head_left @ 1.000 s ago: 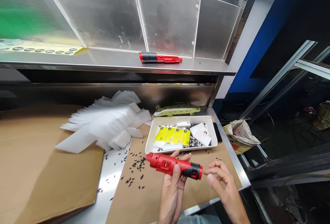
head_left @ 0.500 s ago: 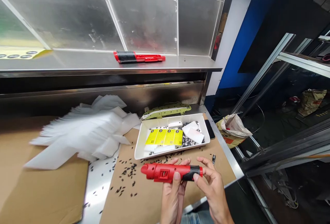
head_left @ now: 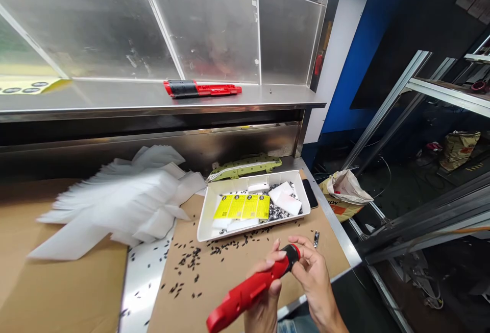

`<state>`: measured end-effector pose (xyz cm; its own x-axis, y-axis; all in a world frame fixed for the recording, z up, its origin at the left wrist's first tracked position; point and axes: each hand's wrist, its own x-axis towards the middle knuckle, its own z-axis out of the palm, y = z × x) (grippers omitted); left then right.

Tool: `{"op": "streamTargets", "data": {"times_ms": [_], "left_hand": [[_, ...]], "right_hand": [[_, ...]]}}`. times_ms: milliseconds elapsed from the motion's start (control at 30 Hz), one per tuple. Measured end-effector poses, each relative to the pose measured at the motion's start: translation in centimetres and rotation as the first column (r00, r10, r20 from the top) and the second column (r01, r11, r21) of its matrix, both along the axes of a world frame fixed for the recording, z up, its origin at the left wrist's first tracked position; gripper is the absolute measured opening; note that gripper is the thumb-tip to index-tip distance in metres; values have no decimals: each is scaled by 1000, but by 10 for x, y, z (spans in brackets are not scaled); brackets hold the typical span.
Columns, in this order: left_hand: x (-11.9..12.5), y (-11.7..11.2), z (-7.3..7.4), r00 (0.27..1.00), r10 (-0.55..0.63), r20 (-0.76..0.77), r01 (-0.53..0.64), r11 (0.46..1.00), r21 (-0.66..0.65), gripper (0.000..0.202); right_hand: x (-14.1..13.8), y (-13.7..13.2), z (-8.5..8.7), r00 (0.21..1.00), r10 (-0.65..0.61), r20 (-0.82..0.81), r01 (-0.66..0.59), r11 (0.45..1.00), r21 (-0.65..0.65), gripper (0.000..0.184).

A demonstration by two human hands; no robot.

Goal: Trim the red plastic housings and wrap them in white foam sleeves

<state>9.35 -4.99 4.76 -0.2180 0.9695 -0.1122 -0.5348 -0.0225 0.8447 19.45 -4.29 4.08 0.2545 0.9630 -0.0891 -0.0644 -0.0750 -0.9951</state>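
Note:
A long red plastic casing (head_left: 245, 294) with a black band close to one end is held over the front of the bench. My left hand (head_left: 266, 305) is closed around its middle, thumb on the near side and fingers behind. At the black-banded end, my right hand (head_left: 314, 279) pinches the casing with thumb and fingertips. The casing slants, its rounded red end low and toward me on the left. Beyond my hands lies a white tray (head_left: 201, 220) holding yellow labels (head_left: 241, 206), white pieces (head_left: 285, 199) and many small black parts.
A similar red and black casing (head_left: 202, 89) rests on the metal shelf (head_left: 126, 99). White foam sheets (head_left: 122, 205) are fanned out at left on cardboard (head_left: 61, 292). Small black parts (head_left: 187, 259) are scattered over the bench. A green pouch (head_left: 245, 166) and phone (head_left: 309, 193) flank the tray.
The casing has turned from level to slanted, its left end swinging down and toward me. Both hands keep hold of it, the left hand tilting with it.

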Motion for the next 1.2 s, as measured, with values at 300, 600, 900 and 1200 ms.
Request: {"op": "streamTargets", "data": {"times_ms": [300, 600, 900, 1200], "left_hand": [[-17, 29, 10, 938, -63, 340, 145, 965, -220, 49], [-22, 30, 11, 874, -36, 484, 198, 937, -288, 56], [-29, 37, 1, 901, -54, 430, 194, 937, -289, 53], [-58, 42, 2, 969, -158, 191, 226, 880, -418, 72]], "right_hand": [[6, -12, 16, 978, 116, -174, -109, 993, 54, 33], [-11, -15, 12, 1000, 2, -19, -2, 999, 35, 34], [-43, -13, -19, 964, 91, -252, -66, 992, 105, 50], [-29, -7, -30, 640, -3, 768, -325, 905, 274, 41]]}}
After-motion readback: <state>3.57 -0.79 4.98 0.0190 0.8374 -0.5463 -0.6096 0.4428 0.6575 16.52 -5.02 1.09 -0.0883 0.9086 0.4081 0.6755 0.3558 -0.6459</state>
